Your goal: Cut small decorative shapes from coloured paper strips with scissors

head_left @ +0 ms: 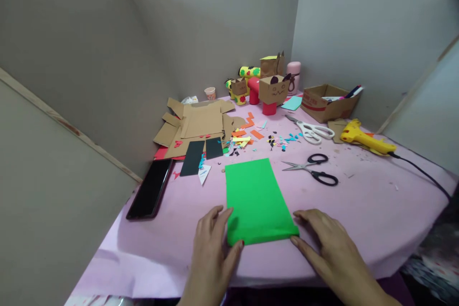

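Note:
A green sheet of paper (254, 196) lies on the pink-covered table, its near edge curled or folded up in a narrow strip. My left hand (213, 244) holds its near left corner, thumb at the front edge and forefinger along the left side. At the near right corner, my right hand (328, 244) has its thumb and forefinger on the curled edge. Black-handled scissors (310, 169) lie partly open, to the right of the sheet. Beyond its far left edge are two dark paper pieces (192, 158) and a small white scrap (204, 175).
A phone (150, 189) lies at left, cut cardboard (201, 122) behind it. White scissors (311, 130) and a yellow glue gun (367, 138) with a cord lie right. Paper scraps (256, 134), cardboard cat figures (274, 91) and an open box (315, 103) stand farther back, near grey partitions.

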Tool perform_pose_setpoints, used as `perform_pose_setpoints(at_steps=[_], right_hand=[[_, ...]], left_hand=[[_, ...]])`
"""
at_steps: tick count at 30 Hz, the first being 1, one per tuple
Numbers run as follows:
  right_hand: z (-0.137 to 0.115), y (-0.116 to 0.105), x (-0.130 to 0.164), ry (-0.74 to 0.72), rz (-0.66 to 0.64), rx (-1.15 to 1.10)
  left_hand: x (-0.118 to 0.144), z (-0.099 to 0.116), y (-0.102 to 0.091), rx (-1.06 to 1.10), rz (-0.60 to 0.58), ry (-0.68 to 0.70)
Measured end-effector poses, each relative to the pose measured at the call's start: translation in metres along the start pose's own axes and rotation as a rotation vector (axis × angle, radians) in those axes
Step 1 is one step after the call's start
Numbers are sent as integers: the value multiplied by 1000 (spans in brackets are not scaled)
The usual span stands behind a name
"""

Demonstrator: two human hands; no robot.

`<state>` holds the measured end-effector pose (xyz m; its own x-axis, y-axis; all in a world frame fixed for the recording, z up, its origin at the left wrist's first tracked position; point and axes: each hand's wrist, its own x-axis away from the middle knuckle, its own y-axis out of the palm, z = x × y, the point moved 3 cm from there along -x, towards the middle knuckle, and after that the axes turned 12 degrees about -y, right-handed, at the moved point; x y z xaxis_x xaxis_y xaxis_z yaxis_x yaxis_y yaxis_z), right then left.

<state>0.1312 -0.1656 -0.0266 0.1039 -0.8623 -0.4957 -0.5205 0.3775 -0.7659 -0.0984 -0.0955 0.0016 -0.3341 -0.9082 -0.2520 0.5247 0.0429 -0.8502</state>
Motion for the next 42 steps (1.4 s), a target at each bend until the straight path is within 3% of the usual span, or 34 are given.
perform_pose_setpoints(at_steps=[3, 6, 9, 11, 13, 18, 23, 26, 29, 32, 35, 38, 42], right_hand=[[-9, 1, 8, -180, 96, 165], [-27, 7, 12, -430, 108, 236], [-43, 6, 5, -515, 290, 195], [-51, 10, -2, -673, 159, 270], [-52, 10, -7, -734, 86, 307], [-50, 18, -4, -724, 21, 300], [-42, 28, 8, -703, -5, 309], [-30, 20, 14, -652, -30, 343], [-22, 9, 21, -664, -58, 524], [-19, 2, 23, -694, -83, 668], [-22, 2, 18, -671, -112, 672], [-31, 8, 7, -638, -48, 632], [-43, 33, -5, -676, 13, 566]], left_hand=[[6, 10, 0, -99, 116, 158], [12, 20, 6, -171, 101, 327], [16, 21, 10, -204, 131, 378], [19, 20, 13, -264, 181, 390], [23, 18, 18, -394, 151, 449], [34, 11, 33, -559, 167, 612], [36, 4, 38, -614, 179, 630], [37, 1, 34, -656, 177, 652], [38, -3, 29, -670, 183, 642], [40, -9, 24, -671, 188, 589], [40, -12, 21, -665, 194, 576], [38, -12, 23, -661, 214, 599], [34, -15, 31, -651, 296, 629]])
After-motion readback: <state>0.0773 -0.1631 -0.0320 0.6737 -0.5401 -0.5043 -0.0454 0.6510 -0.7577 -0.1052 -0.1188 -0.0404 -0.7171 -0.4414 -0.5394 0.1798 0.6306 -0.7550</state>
